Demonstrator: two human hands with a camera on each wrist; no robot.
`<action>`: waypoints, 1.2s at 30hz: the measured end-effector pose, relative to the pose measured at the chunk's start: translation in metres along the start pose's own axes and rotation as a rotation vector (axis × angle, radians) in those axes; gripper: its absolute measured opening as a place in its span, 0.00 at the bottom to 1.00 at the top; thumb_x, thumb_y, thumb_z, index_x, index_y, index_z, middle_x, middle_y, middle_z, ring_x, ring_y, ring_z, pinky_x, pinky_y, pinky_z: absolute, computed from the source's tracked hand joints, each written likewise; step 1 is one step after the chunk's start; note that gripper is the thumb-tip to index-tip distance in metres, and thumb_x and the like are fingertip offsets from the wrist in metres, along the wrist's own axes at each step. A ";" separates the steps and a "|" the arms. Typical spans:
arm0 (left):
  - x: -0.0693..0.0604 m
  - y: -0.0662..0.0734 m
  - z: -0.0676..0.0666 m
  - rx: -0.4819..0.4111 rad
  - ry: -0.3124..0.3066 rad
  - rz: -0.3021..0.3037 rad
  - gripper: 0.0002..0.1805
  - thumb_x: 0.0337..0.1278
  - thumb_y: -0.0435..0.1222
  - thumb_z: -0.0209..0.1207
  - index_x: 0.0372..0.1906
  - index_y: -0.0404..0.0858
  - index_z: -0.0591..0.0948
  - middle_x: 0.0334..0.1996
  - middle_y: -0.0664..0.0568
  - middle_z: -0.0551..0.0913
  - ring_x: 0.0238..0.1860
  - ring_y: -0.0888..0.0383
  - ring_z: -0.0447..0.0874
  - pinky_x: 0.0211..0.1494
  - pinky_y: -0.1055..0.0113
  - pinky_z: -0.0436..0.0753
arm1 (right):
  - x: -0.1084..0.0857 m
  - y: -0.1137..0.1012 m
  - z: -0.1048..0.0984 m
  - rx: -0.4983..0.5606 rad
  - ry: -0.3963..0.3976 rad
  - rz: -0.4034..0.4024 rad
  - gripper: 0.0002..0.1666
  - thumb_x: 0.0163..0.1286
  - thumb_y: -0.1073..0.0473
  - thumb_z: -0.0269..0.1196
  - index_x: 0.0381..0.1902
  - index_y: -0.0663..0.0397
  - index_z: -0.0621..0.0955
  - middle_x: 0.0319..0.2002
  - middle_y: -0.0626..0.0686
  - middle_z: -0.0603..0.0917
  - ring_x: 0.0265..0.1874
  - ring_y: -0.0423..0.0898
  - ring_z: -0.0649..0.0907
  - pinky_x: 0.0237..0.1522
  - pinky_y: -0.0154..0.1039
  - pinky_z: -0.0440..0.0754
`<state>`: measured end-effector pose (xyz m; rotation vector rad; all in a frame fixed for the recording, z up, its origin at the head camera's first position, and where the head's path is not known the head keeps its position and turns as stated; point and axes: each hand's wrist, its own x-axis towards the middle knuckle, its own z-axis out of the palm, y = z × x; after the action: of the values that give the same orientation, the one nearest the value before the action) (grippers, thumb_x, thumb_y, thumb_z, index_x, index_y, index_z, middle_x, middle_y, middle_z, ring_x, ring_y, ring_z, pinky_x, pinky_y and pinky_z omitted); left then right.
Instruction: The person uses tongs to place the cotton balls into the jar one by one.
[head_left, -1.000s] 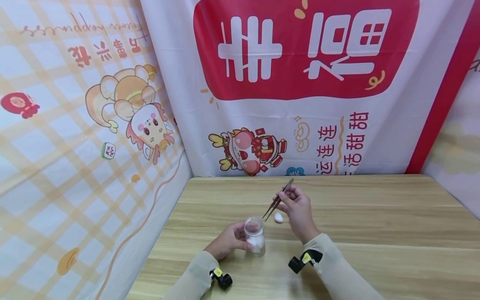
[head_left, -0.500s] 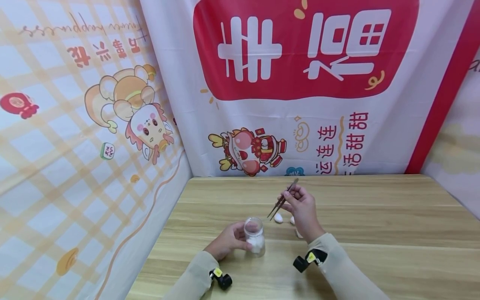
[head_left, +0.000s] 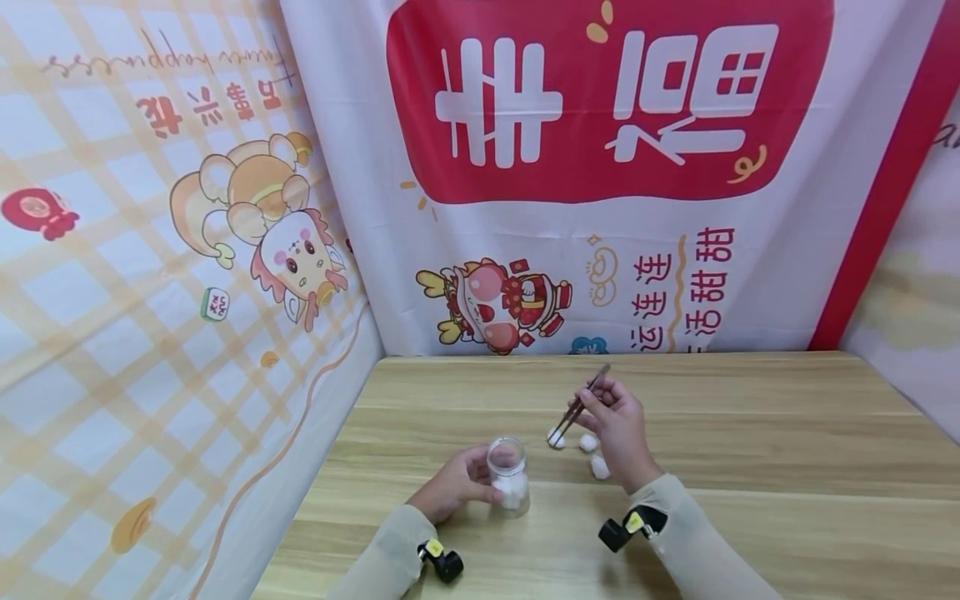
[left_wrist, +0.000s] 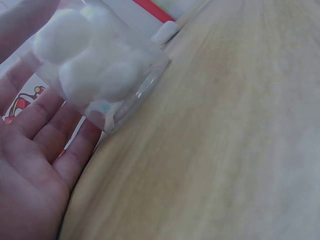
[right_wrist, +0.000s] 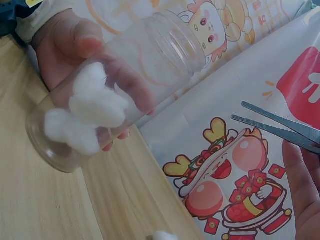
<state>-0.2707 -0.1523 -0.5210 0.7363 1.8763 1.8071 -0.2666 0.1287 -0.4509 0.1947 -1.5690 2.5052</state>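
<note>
My left hand (head_left: 457,485) holds a clear, open-topped jar (head_left: 512,504), thumb and fingers round its side. Several white cotton balls (right_wrist: 92,102) lie in the jar's lower half, seen through its wall. In my right hand (head_left: 621,427), metal tweezers (head_left: 583,406) are pinched, pointing down and left. Their tips stand apart with nothing between them in the right wrist view. From the head view they overlap a loose cotton ball (head_left: 556,439); whether they touch it I cannot tell. Two other cotton balls, a small one (head_left: 588,443) and a larger one (head_left: 600,467), lie left of the right hand.
A wood-grain table (head_left: 787,433) carries everything. Behind it hangs a white and red printed cloth (head_left: 720,200), and a checked cloth (head_left: 187,350) covers the left side. Each wrist wears a small black camera, such as the right one (head_left: 615,535).
My right hand has moved right with the tweezers, away from the jar's mouth and over the leftmost loose cotton ball. Two other balls have come into sight. The left hand and jar have stayed put.
</note>
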 end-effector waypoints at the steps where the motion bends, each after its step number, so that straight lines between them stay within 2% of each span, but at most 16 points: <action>1: 0.000 0.000 0.000 -0.002 -0.001 -0.002 0.37 0.47 0.32 0.72 0.65 0.34 0.72 0.59 0.45 0.78 0.59 0.50 0.75 0.64 0.61 0.72 | 0.000 0.000 -0.001 -0.006 0.003 0.000 0.14 0.70 0.63 0.61 0.49 0.62 0.72 0.40 0.56 0.80 0.46 0.59 0.82 0.47 0.49 0.83; 7: -0.001 -0.001 -0.001 -0.004 -0.005 -0.002 0.38 0.47 0.32 0.72 0.65 0.34 0.71 0.60 0.45 0.77 0.60 0.50 0.75 0.64 0.60 0.72 | 0.000 -0.002 -0.007 -0.023 0.027 -0.009 0.11 0.70 0.64 0.61 0.47 0.61 0.73 0.38 0.55 0.81 0.45 0.60 0.82 0.45 0.48 0.84; 17: -0.002 -0.003 -0.002 0.003 0.010 -0.003 0.38 0.46 0.33 0.73 0.65 0.33 0.72 0.59 0.44 0.78 0.60 0.50 0.75 0.64 0.61 0.72 | -0.002 -0.001 -0.016 0.015 0.037 -0.025 0.11 0.69 0.66 0.62 0.46 0.62 0.72 0.35 0.54 0.81 0.38 0.51 0.84 0.43 0.47 0.85; 25: -0.002 -0.001 -0.001 0.009 0.018 -0.013 0.38 0.45 0.35 0.74 0.65 0.35 0.72 0.59 0.45 0.78 0.60 0.51 0.75 0.64 0.61 0.72 | -0.001 -0.001 -0.031 -0.018 0.029 -0.025 0.13 0.70 0.64 0.62 0.47 0.64 0.71 0.36 0.54 0.80 0.40 0.52 0.84 0.45 0.47 0.84; 32: -0.002 0.000 0.000 -0.010 -0.012 -0.006 0.39 0.45 0.37 0.74 0.65 0.39 0.72 0.61 0.46 0.76 0.61 0.49 0.74 0.65 0.60 0.71 | -0.001 -0.003 -0.043 -0.060 0.040 -0.018 0.12 0.70 0.63 0.62 0.47 0.62 0.72 0.37 0.53 0.80 0.42 0.53 0.84 0.46 0.47 0.83; 36: -0.001 -0.001 -0.001 0.008 -0.009 0.005 0.38 0.45 0.37 0.74 0.65 0.38 0.72 0.60 0.46 0.77 0.60 0.49 0.75 0.64 0.60 0.72 | 0.000 -0.004 -0.049 -0.068 0.039 -0.031 0.14 0.70 0.62 0.62 0.47 0.63 0.72 0.37 0.53 0.80 0.43 0.54 0.84 0.46 0.47 0.83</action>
<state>-0.2701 -0.1537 -0.5217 0.7513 1.8787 1.7974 -0.2661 0.1743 -0.4688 0.1592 -1.6199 2.4136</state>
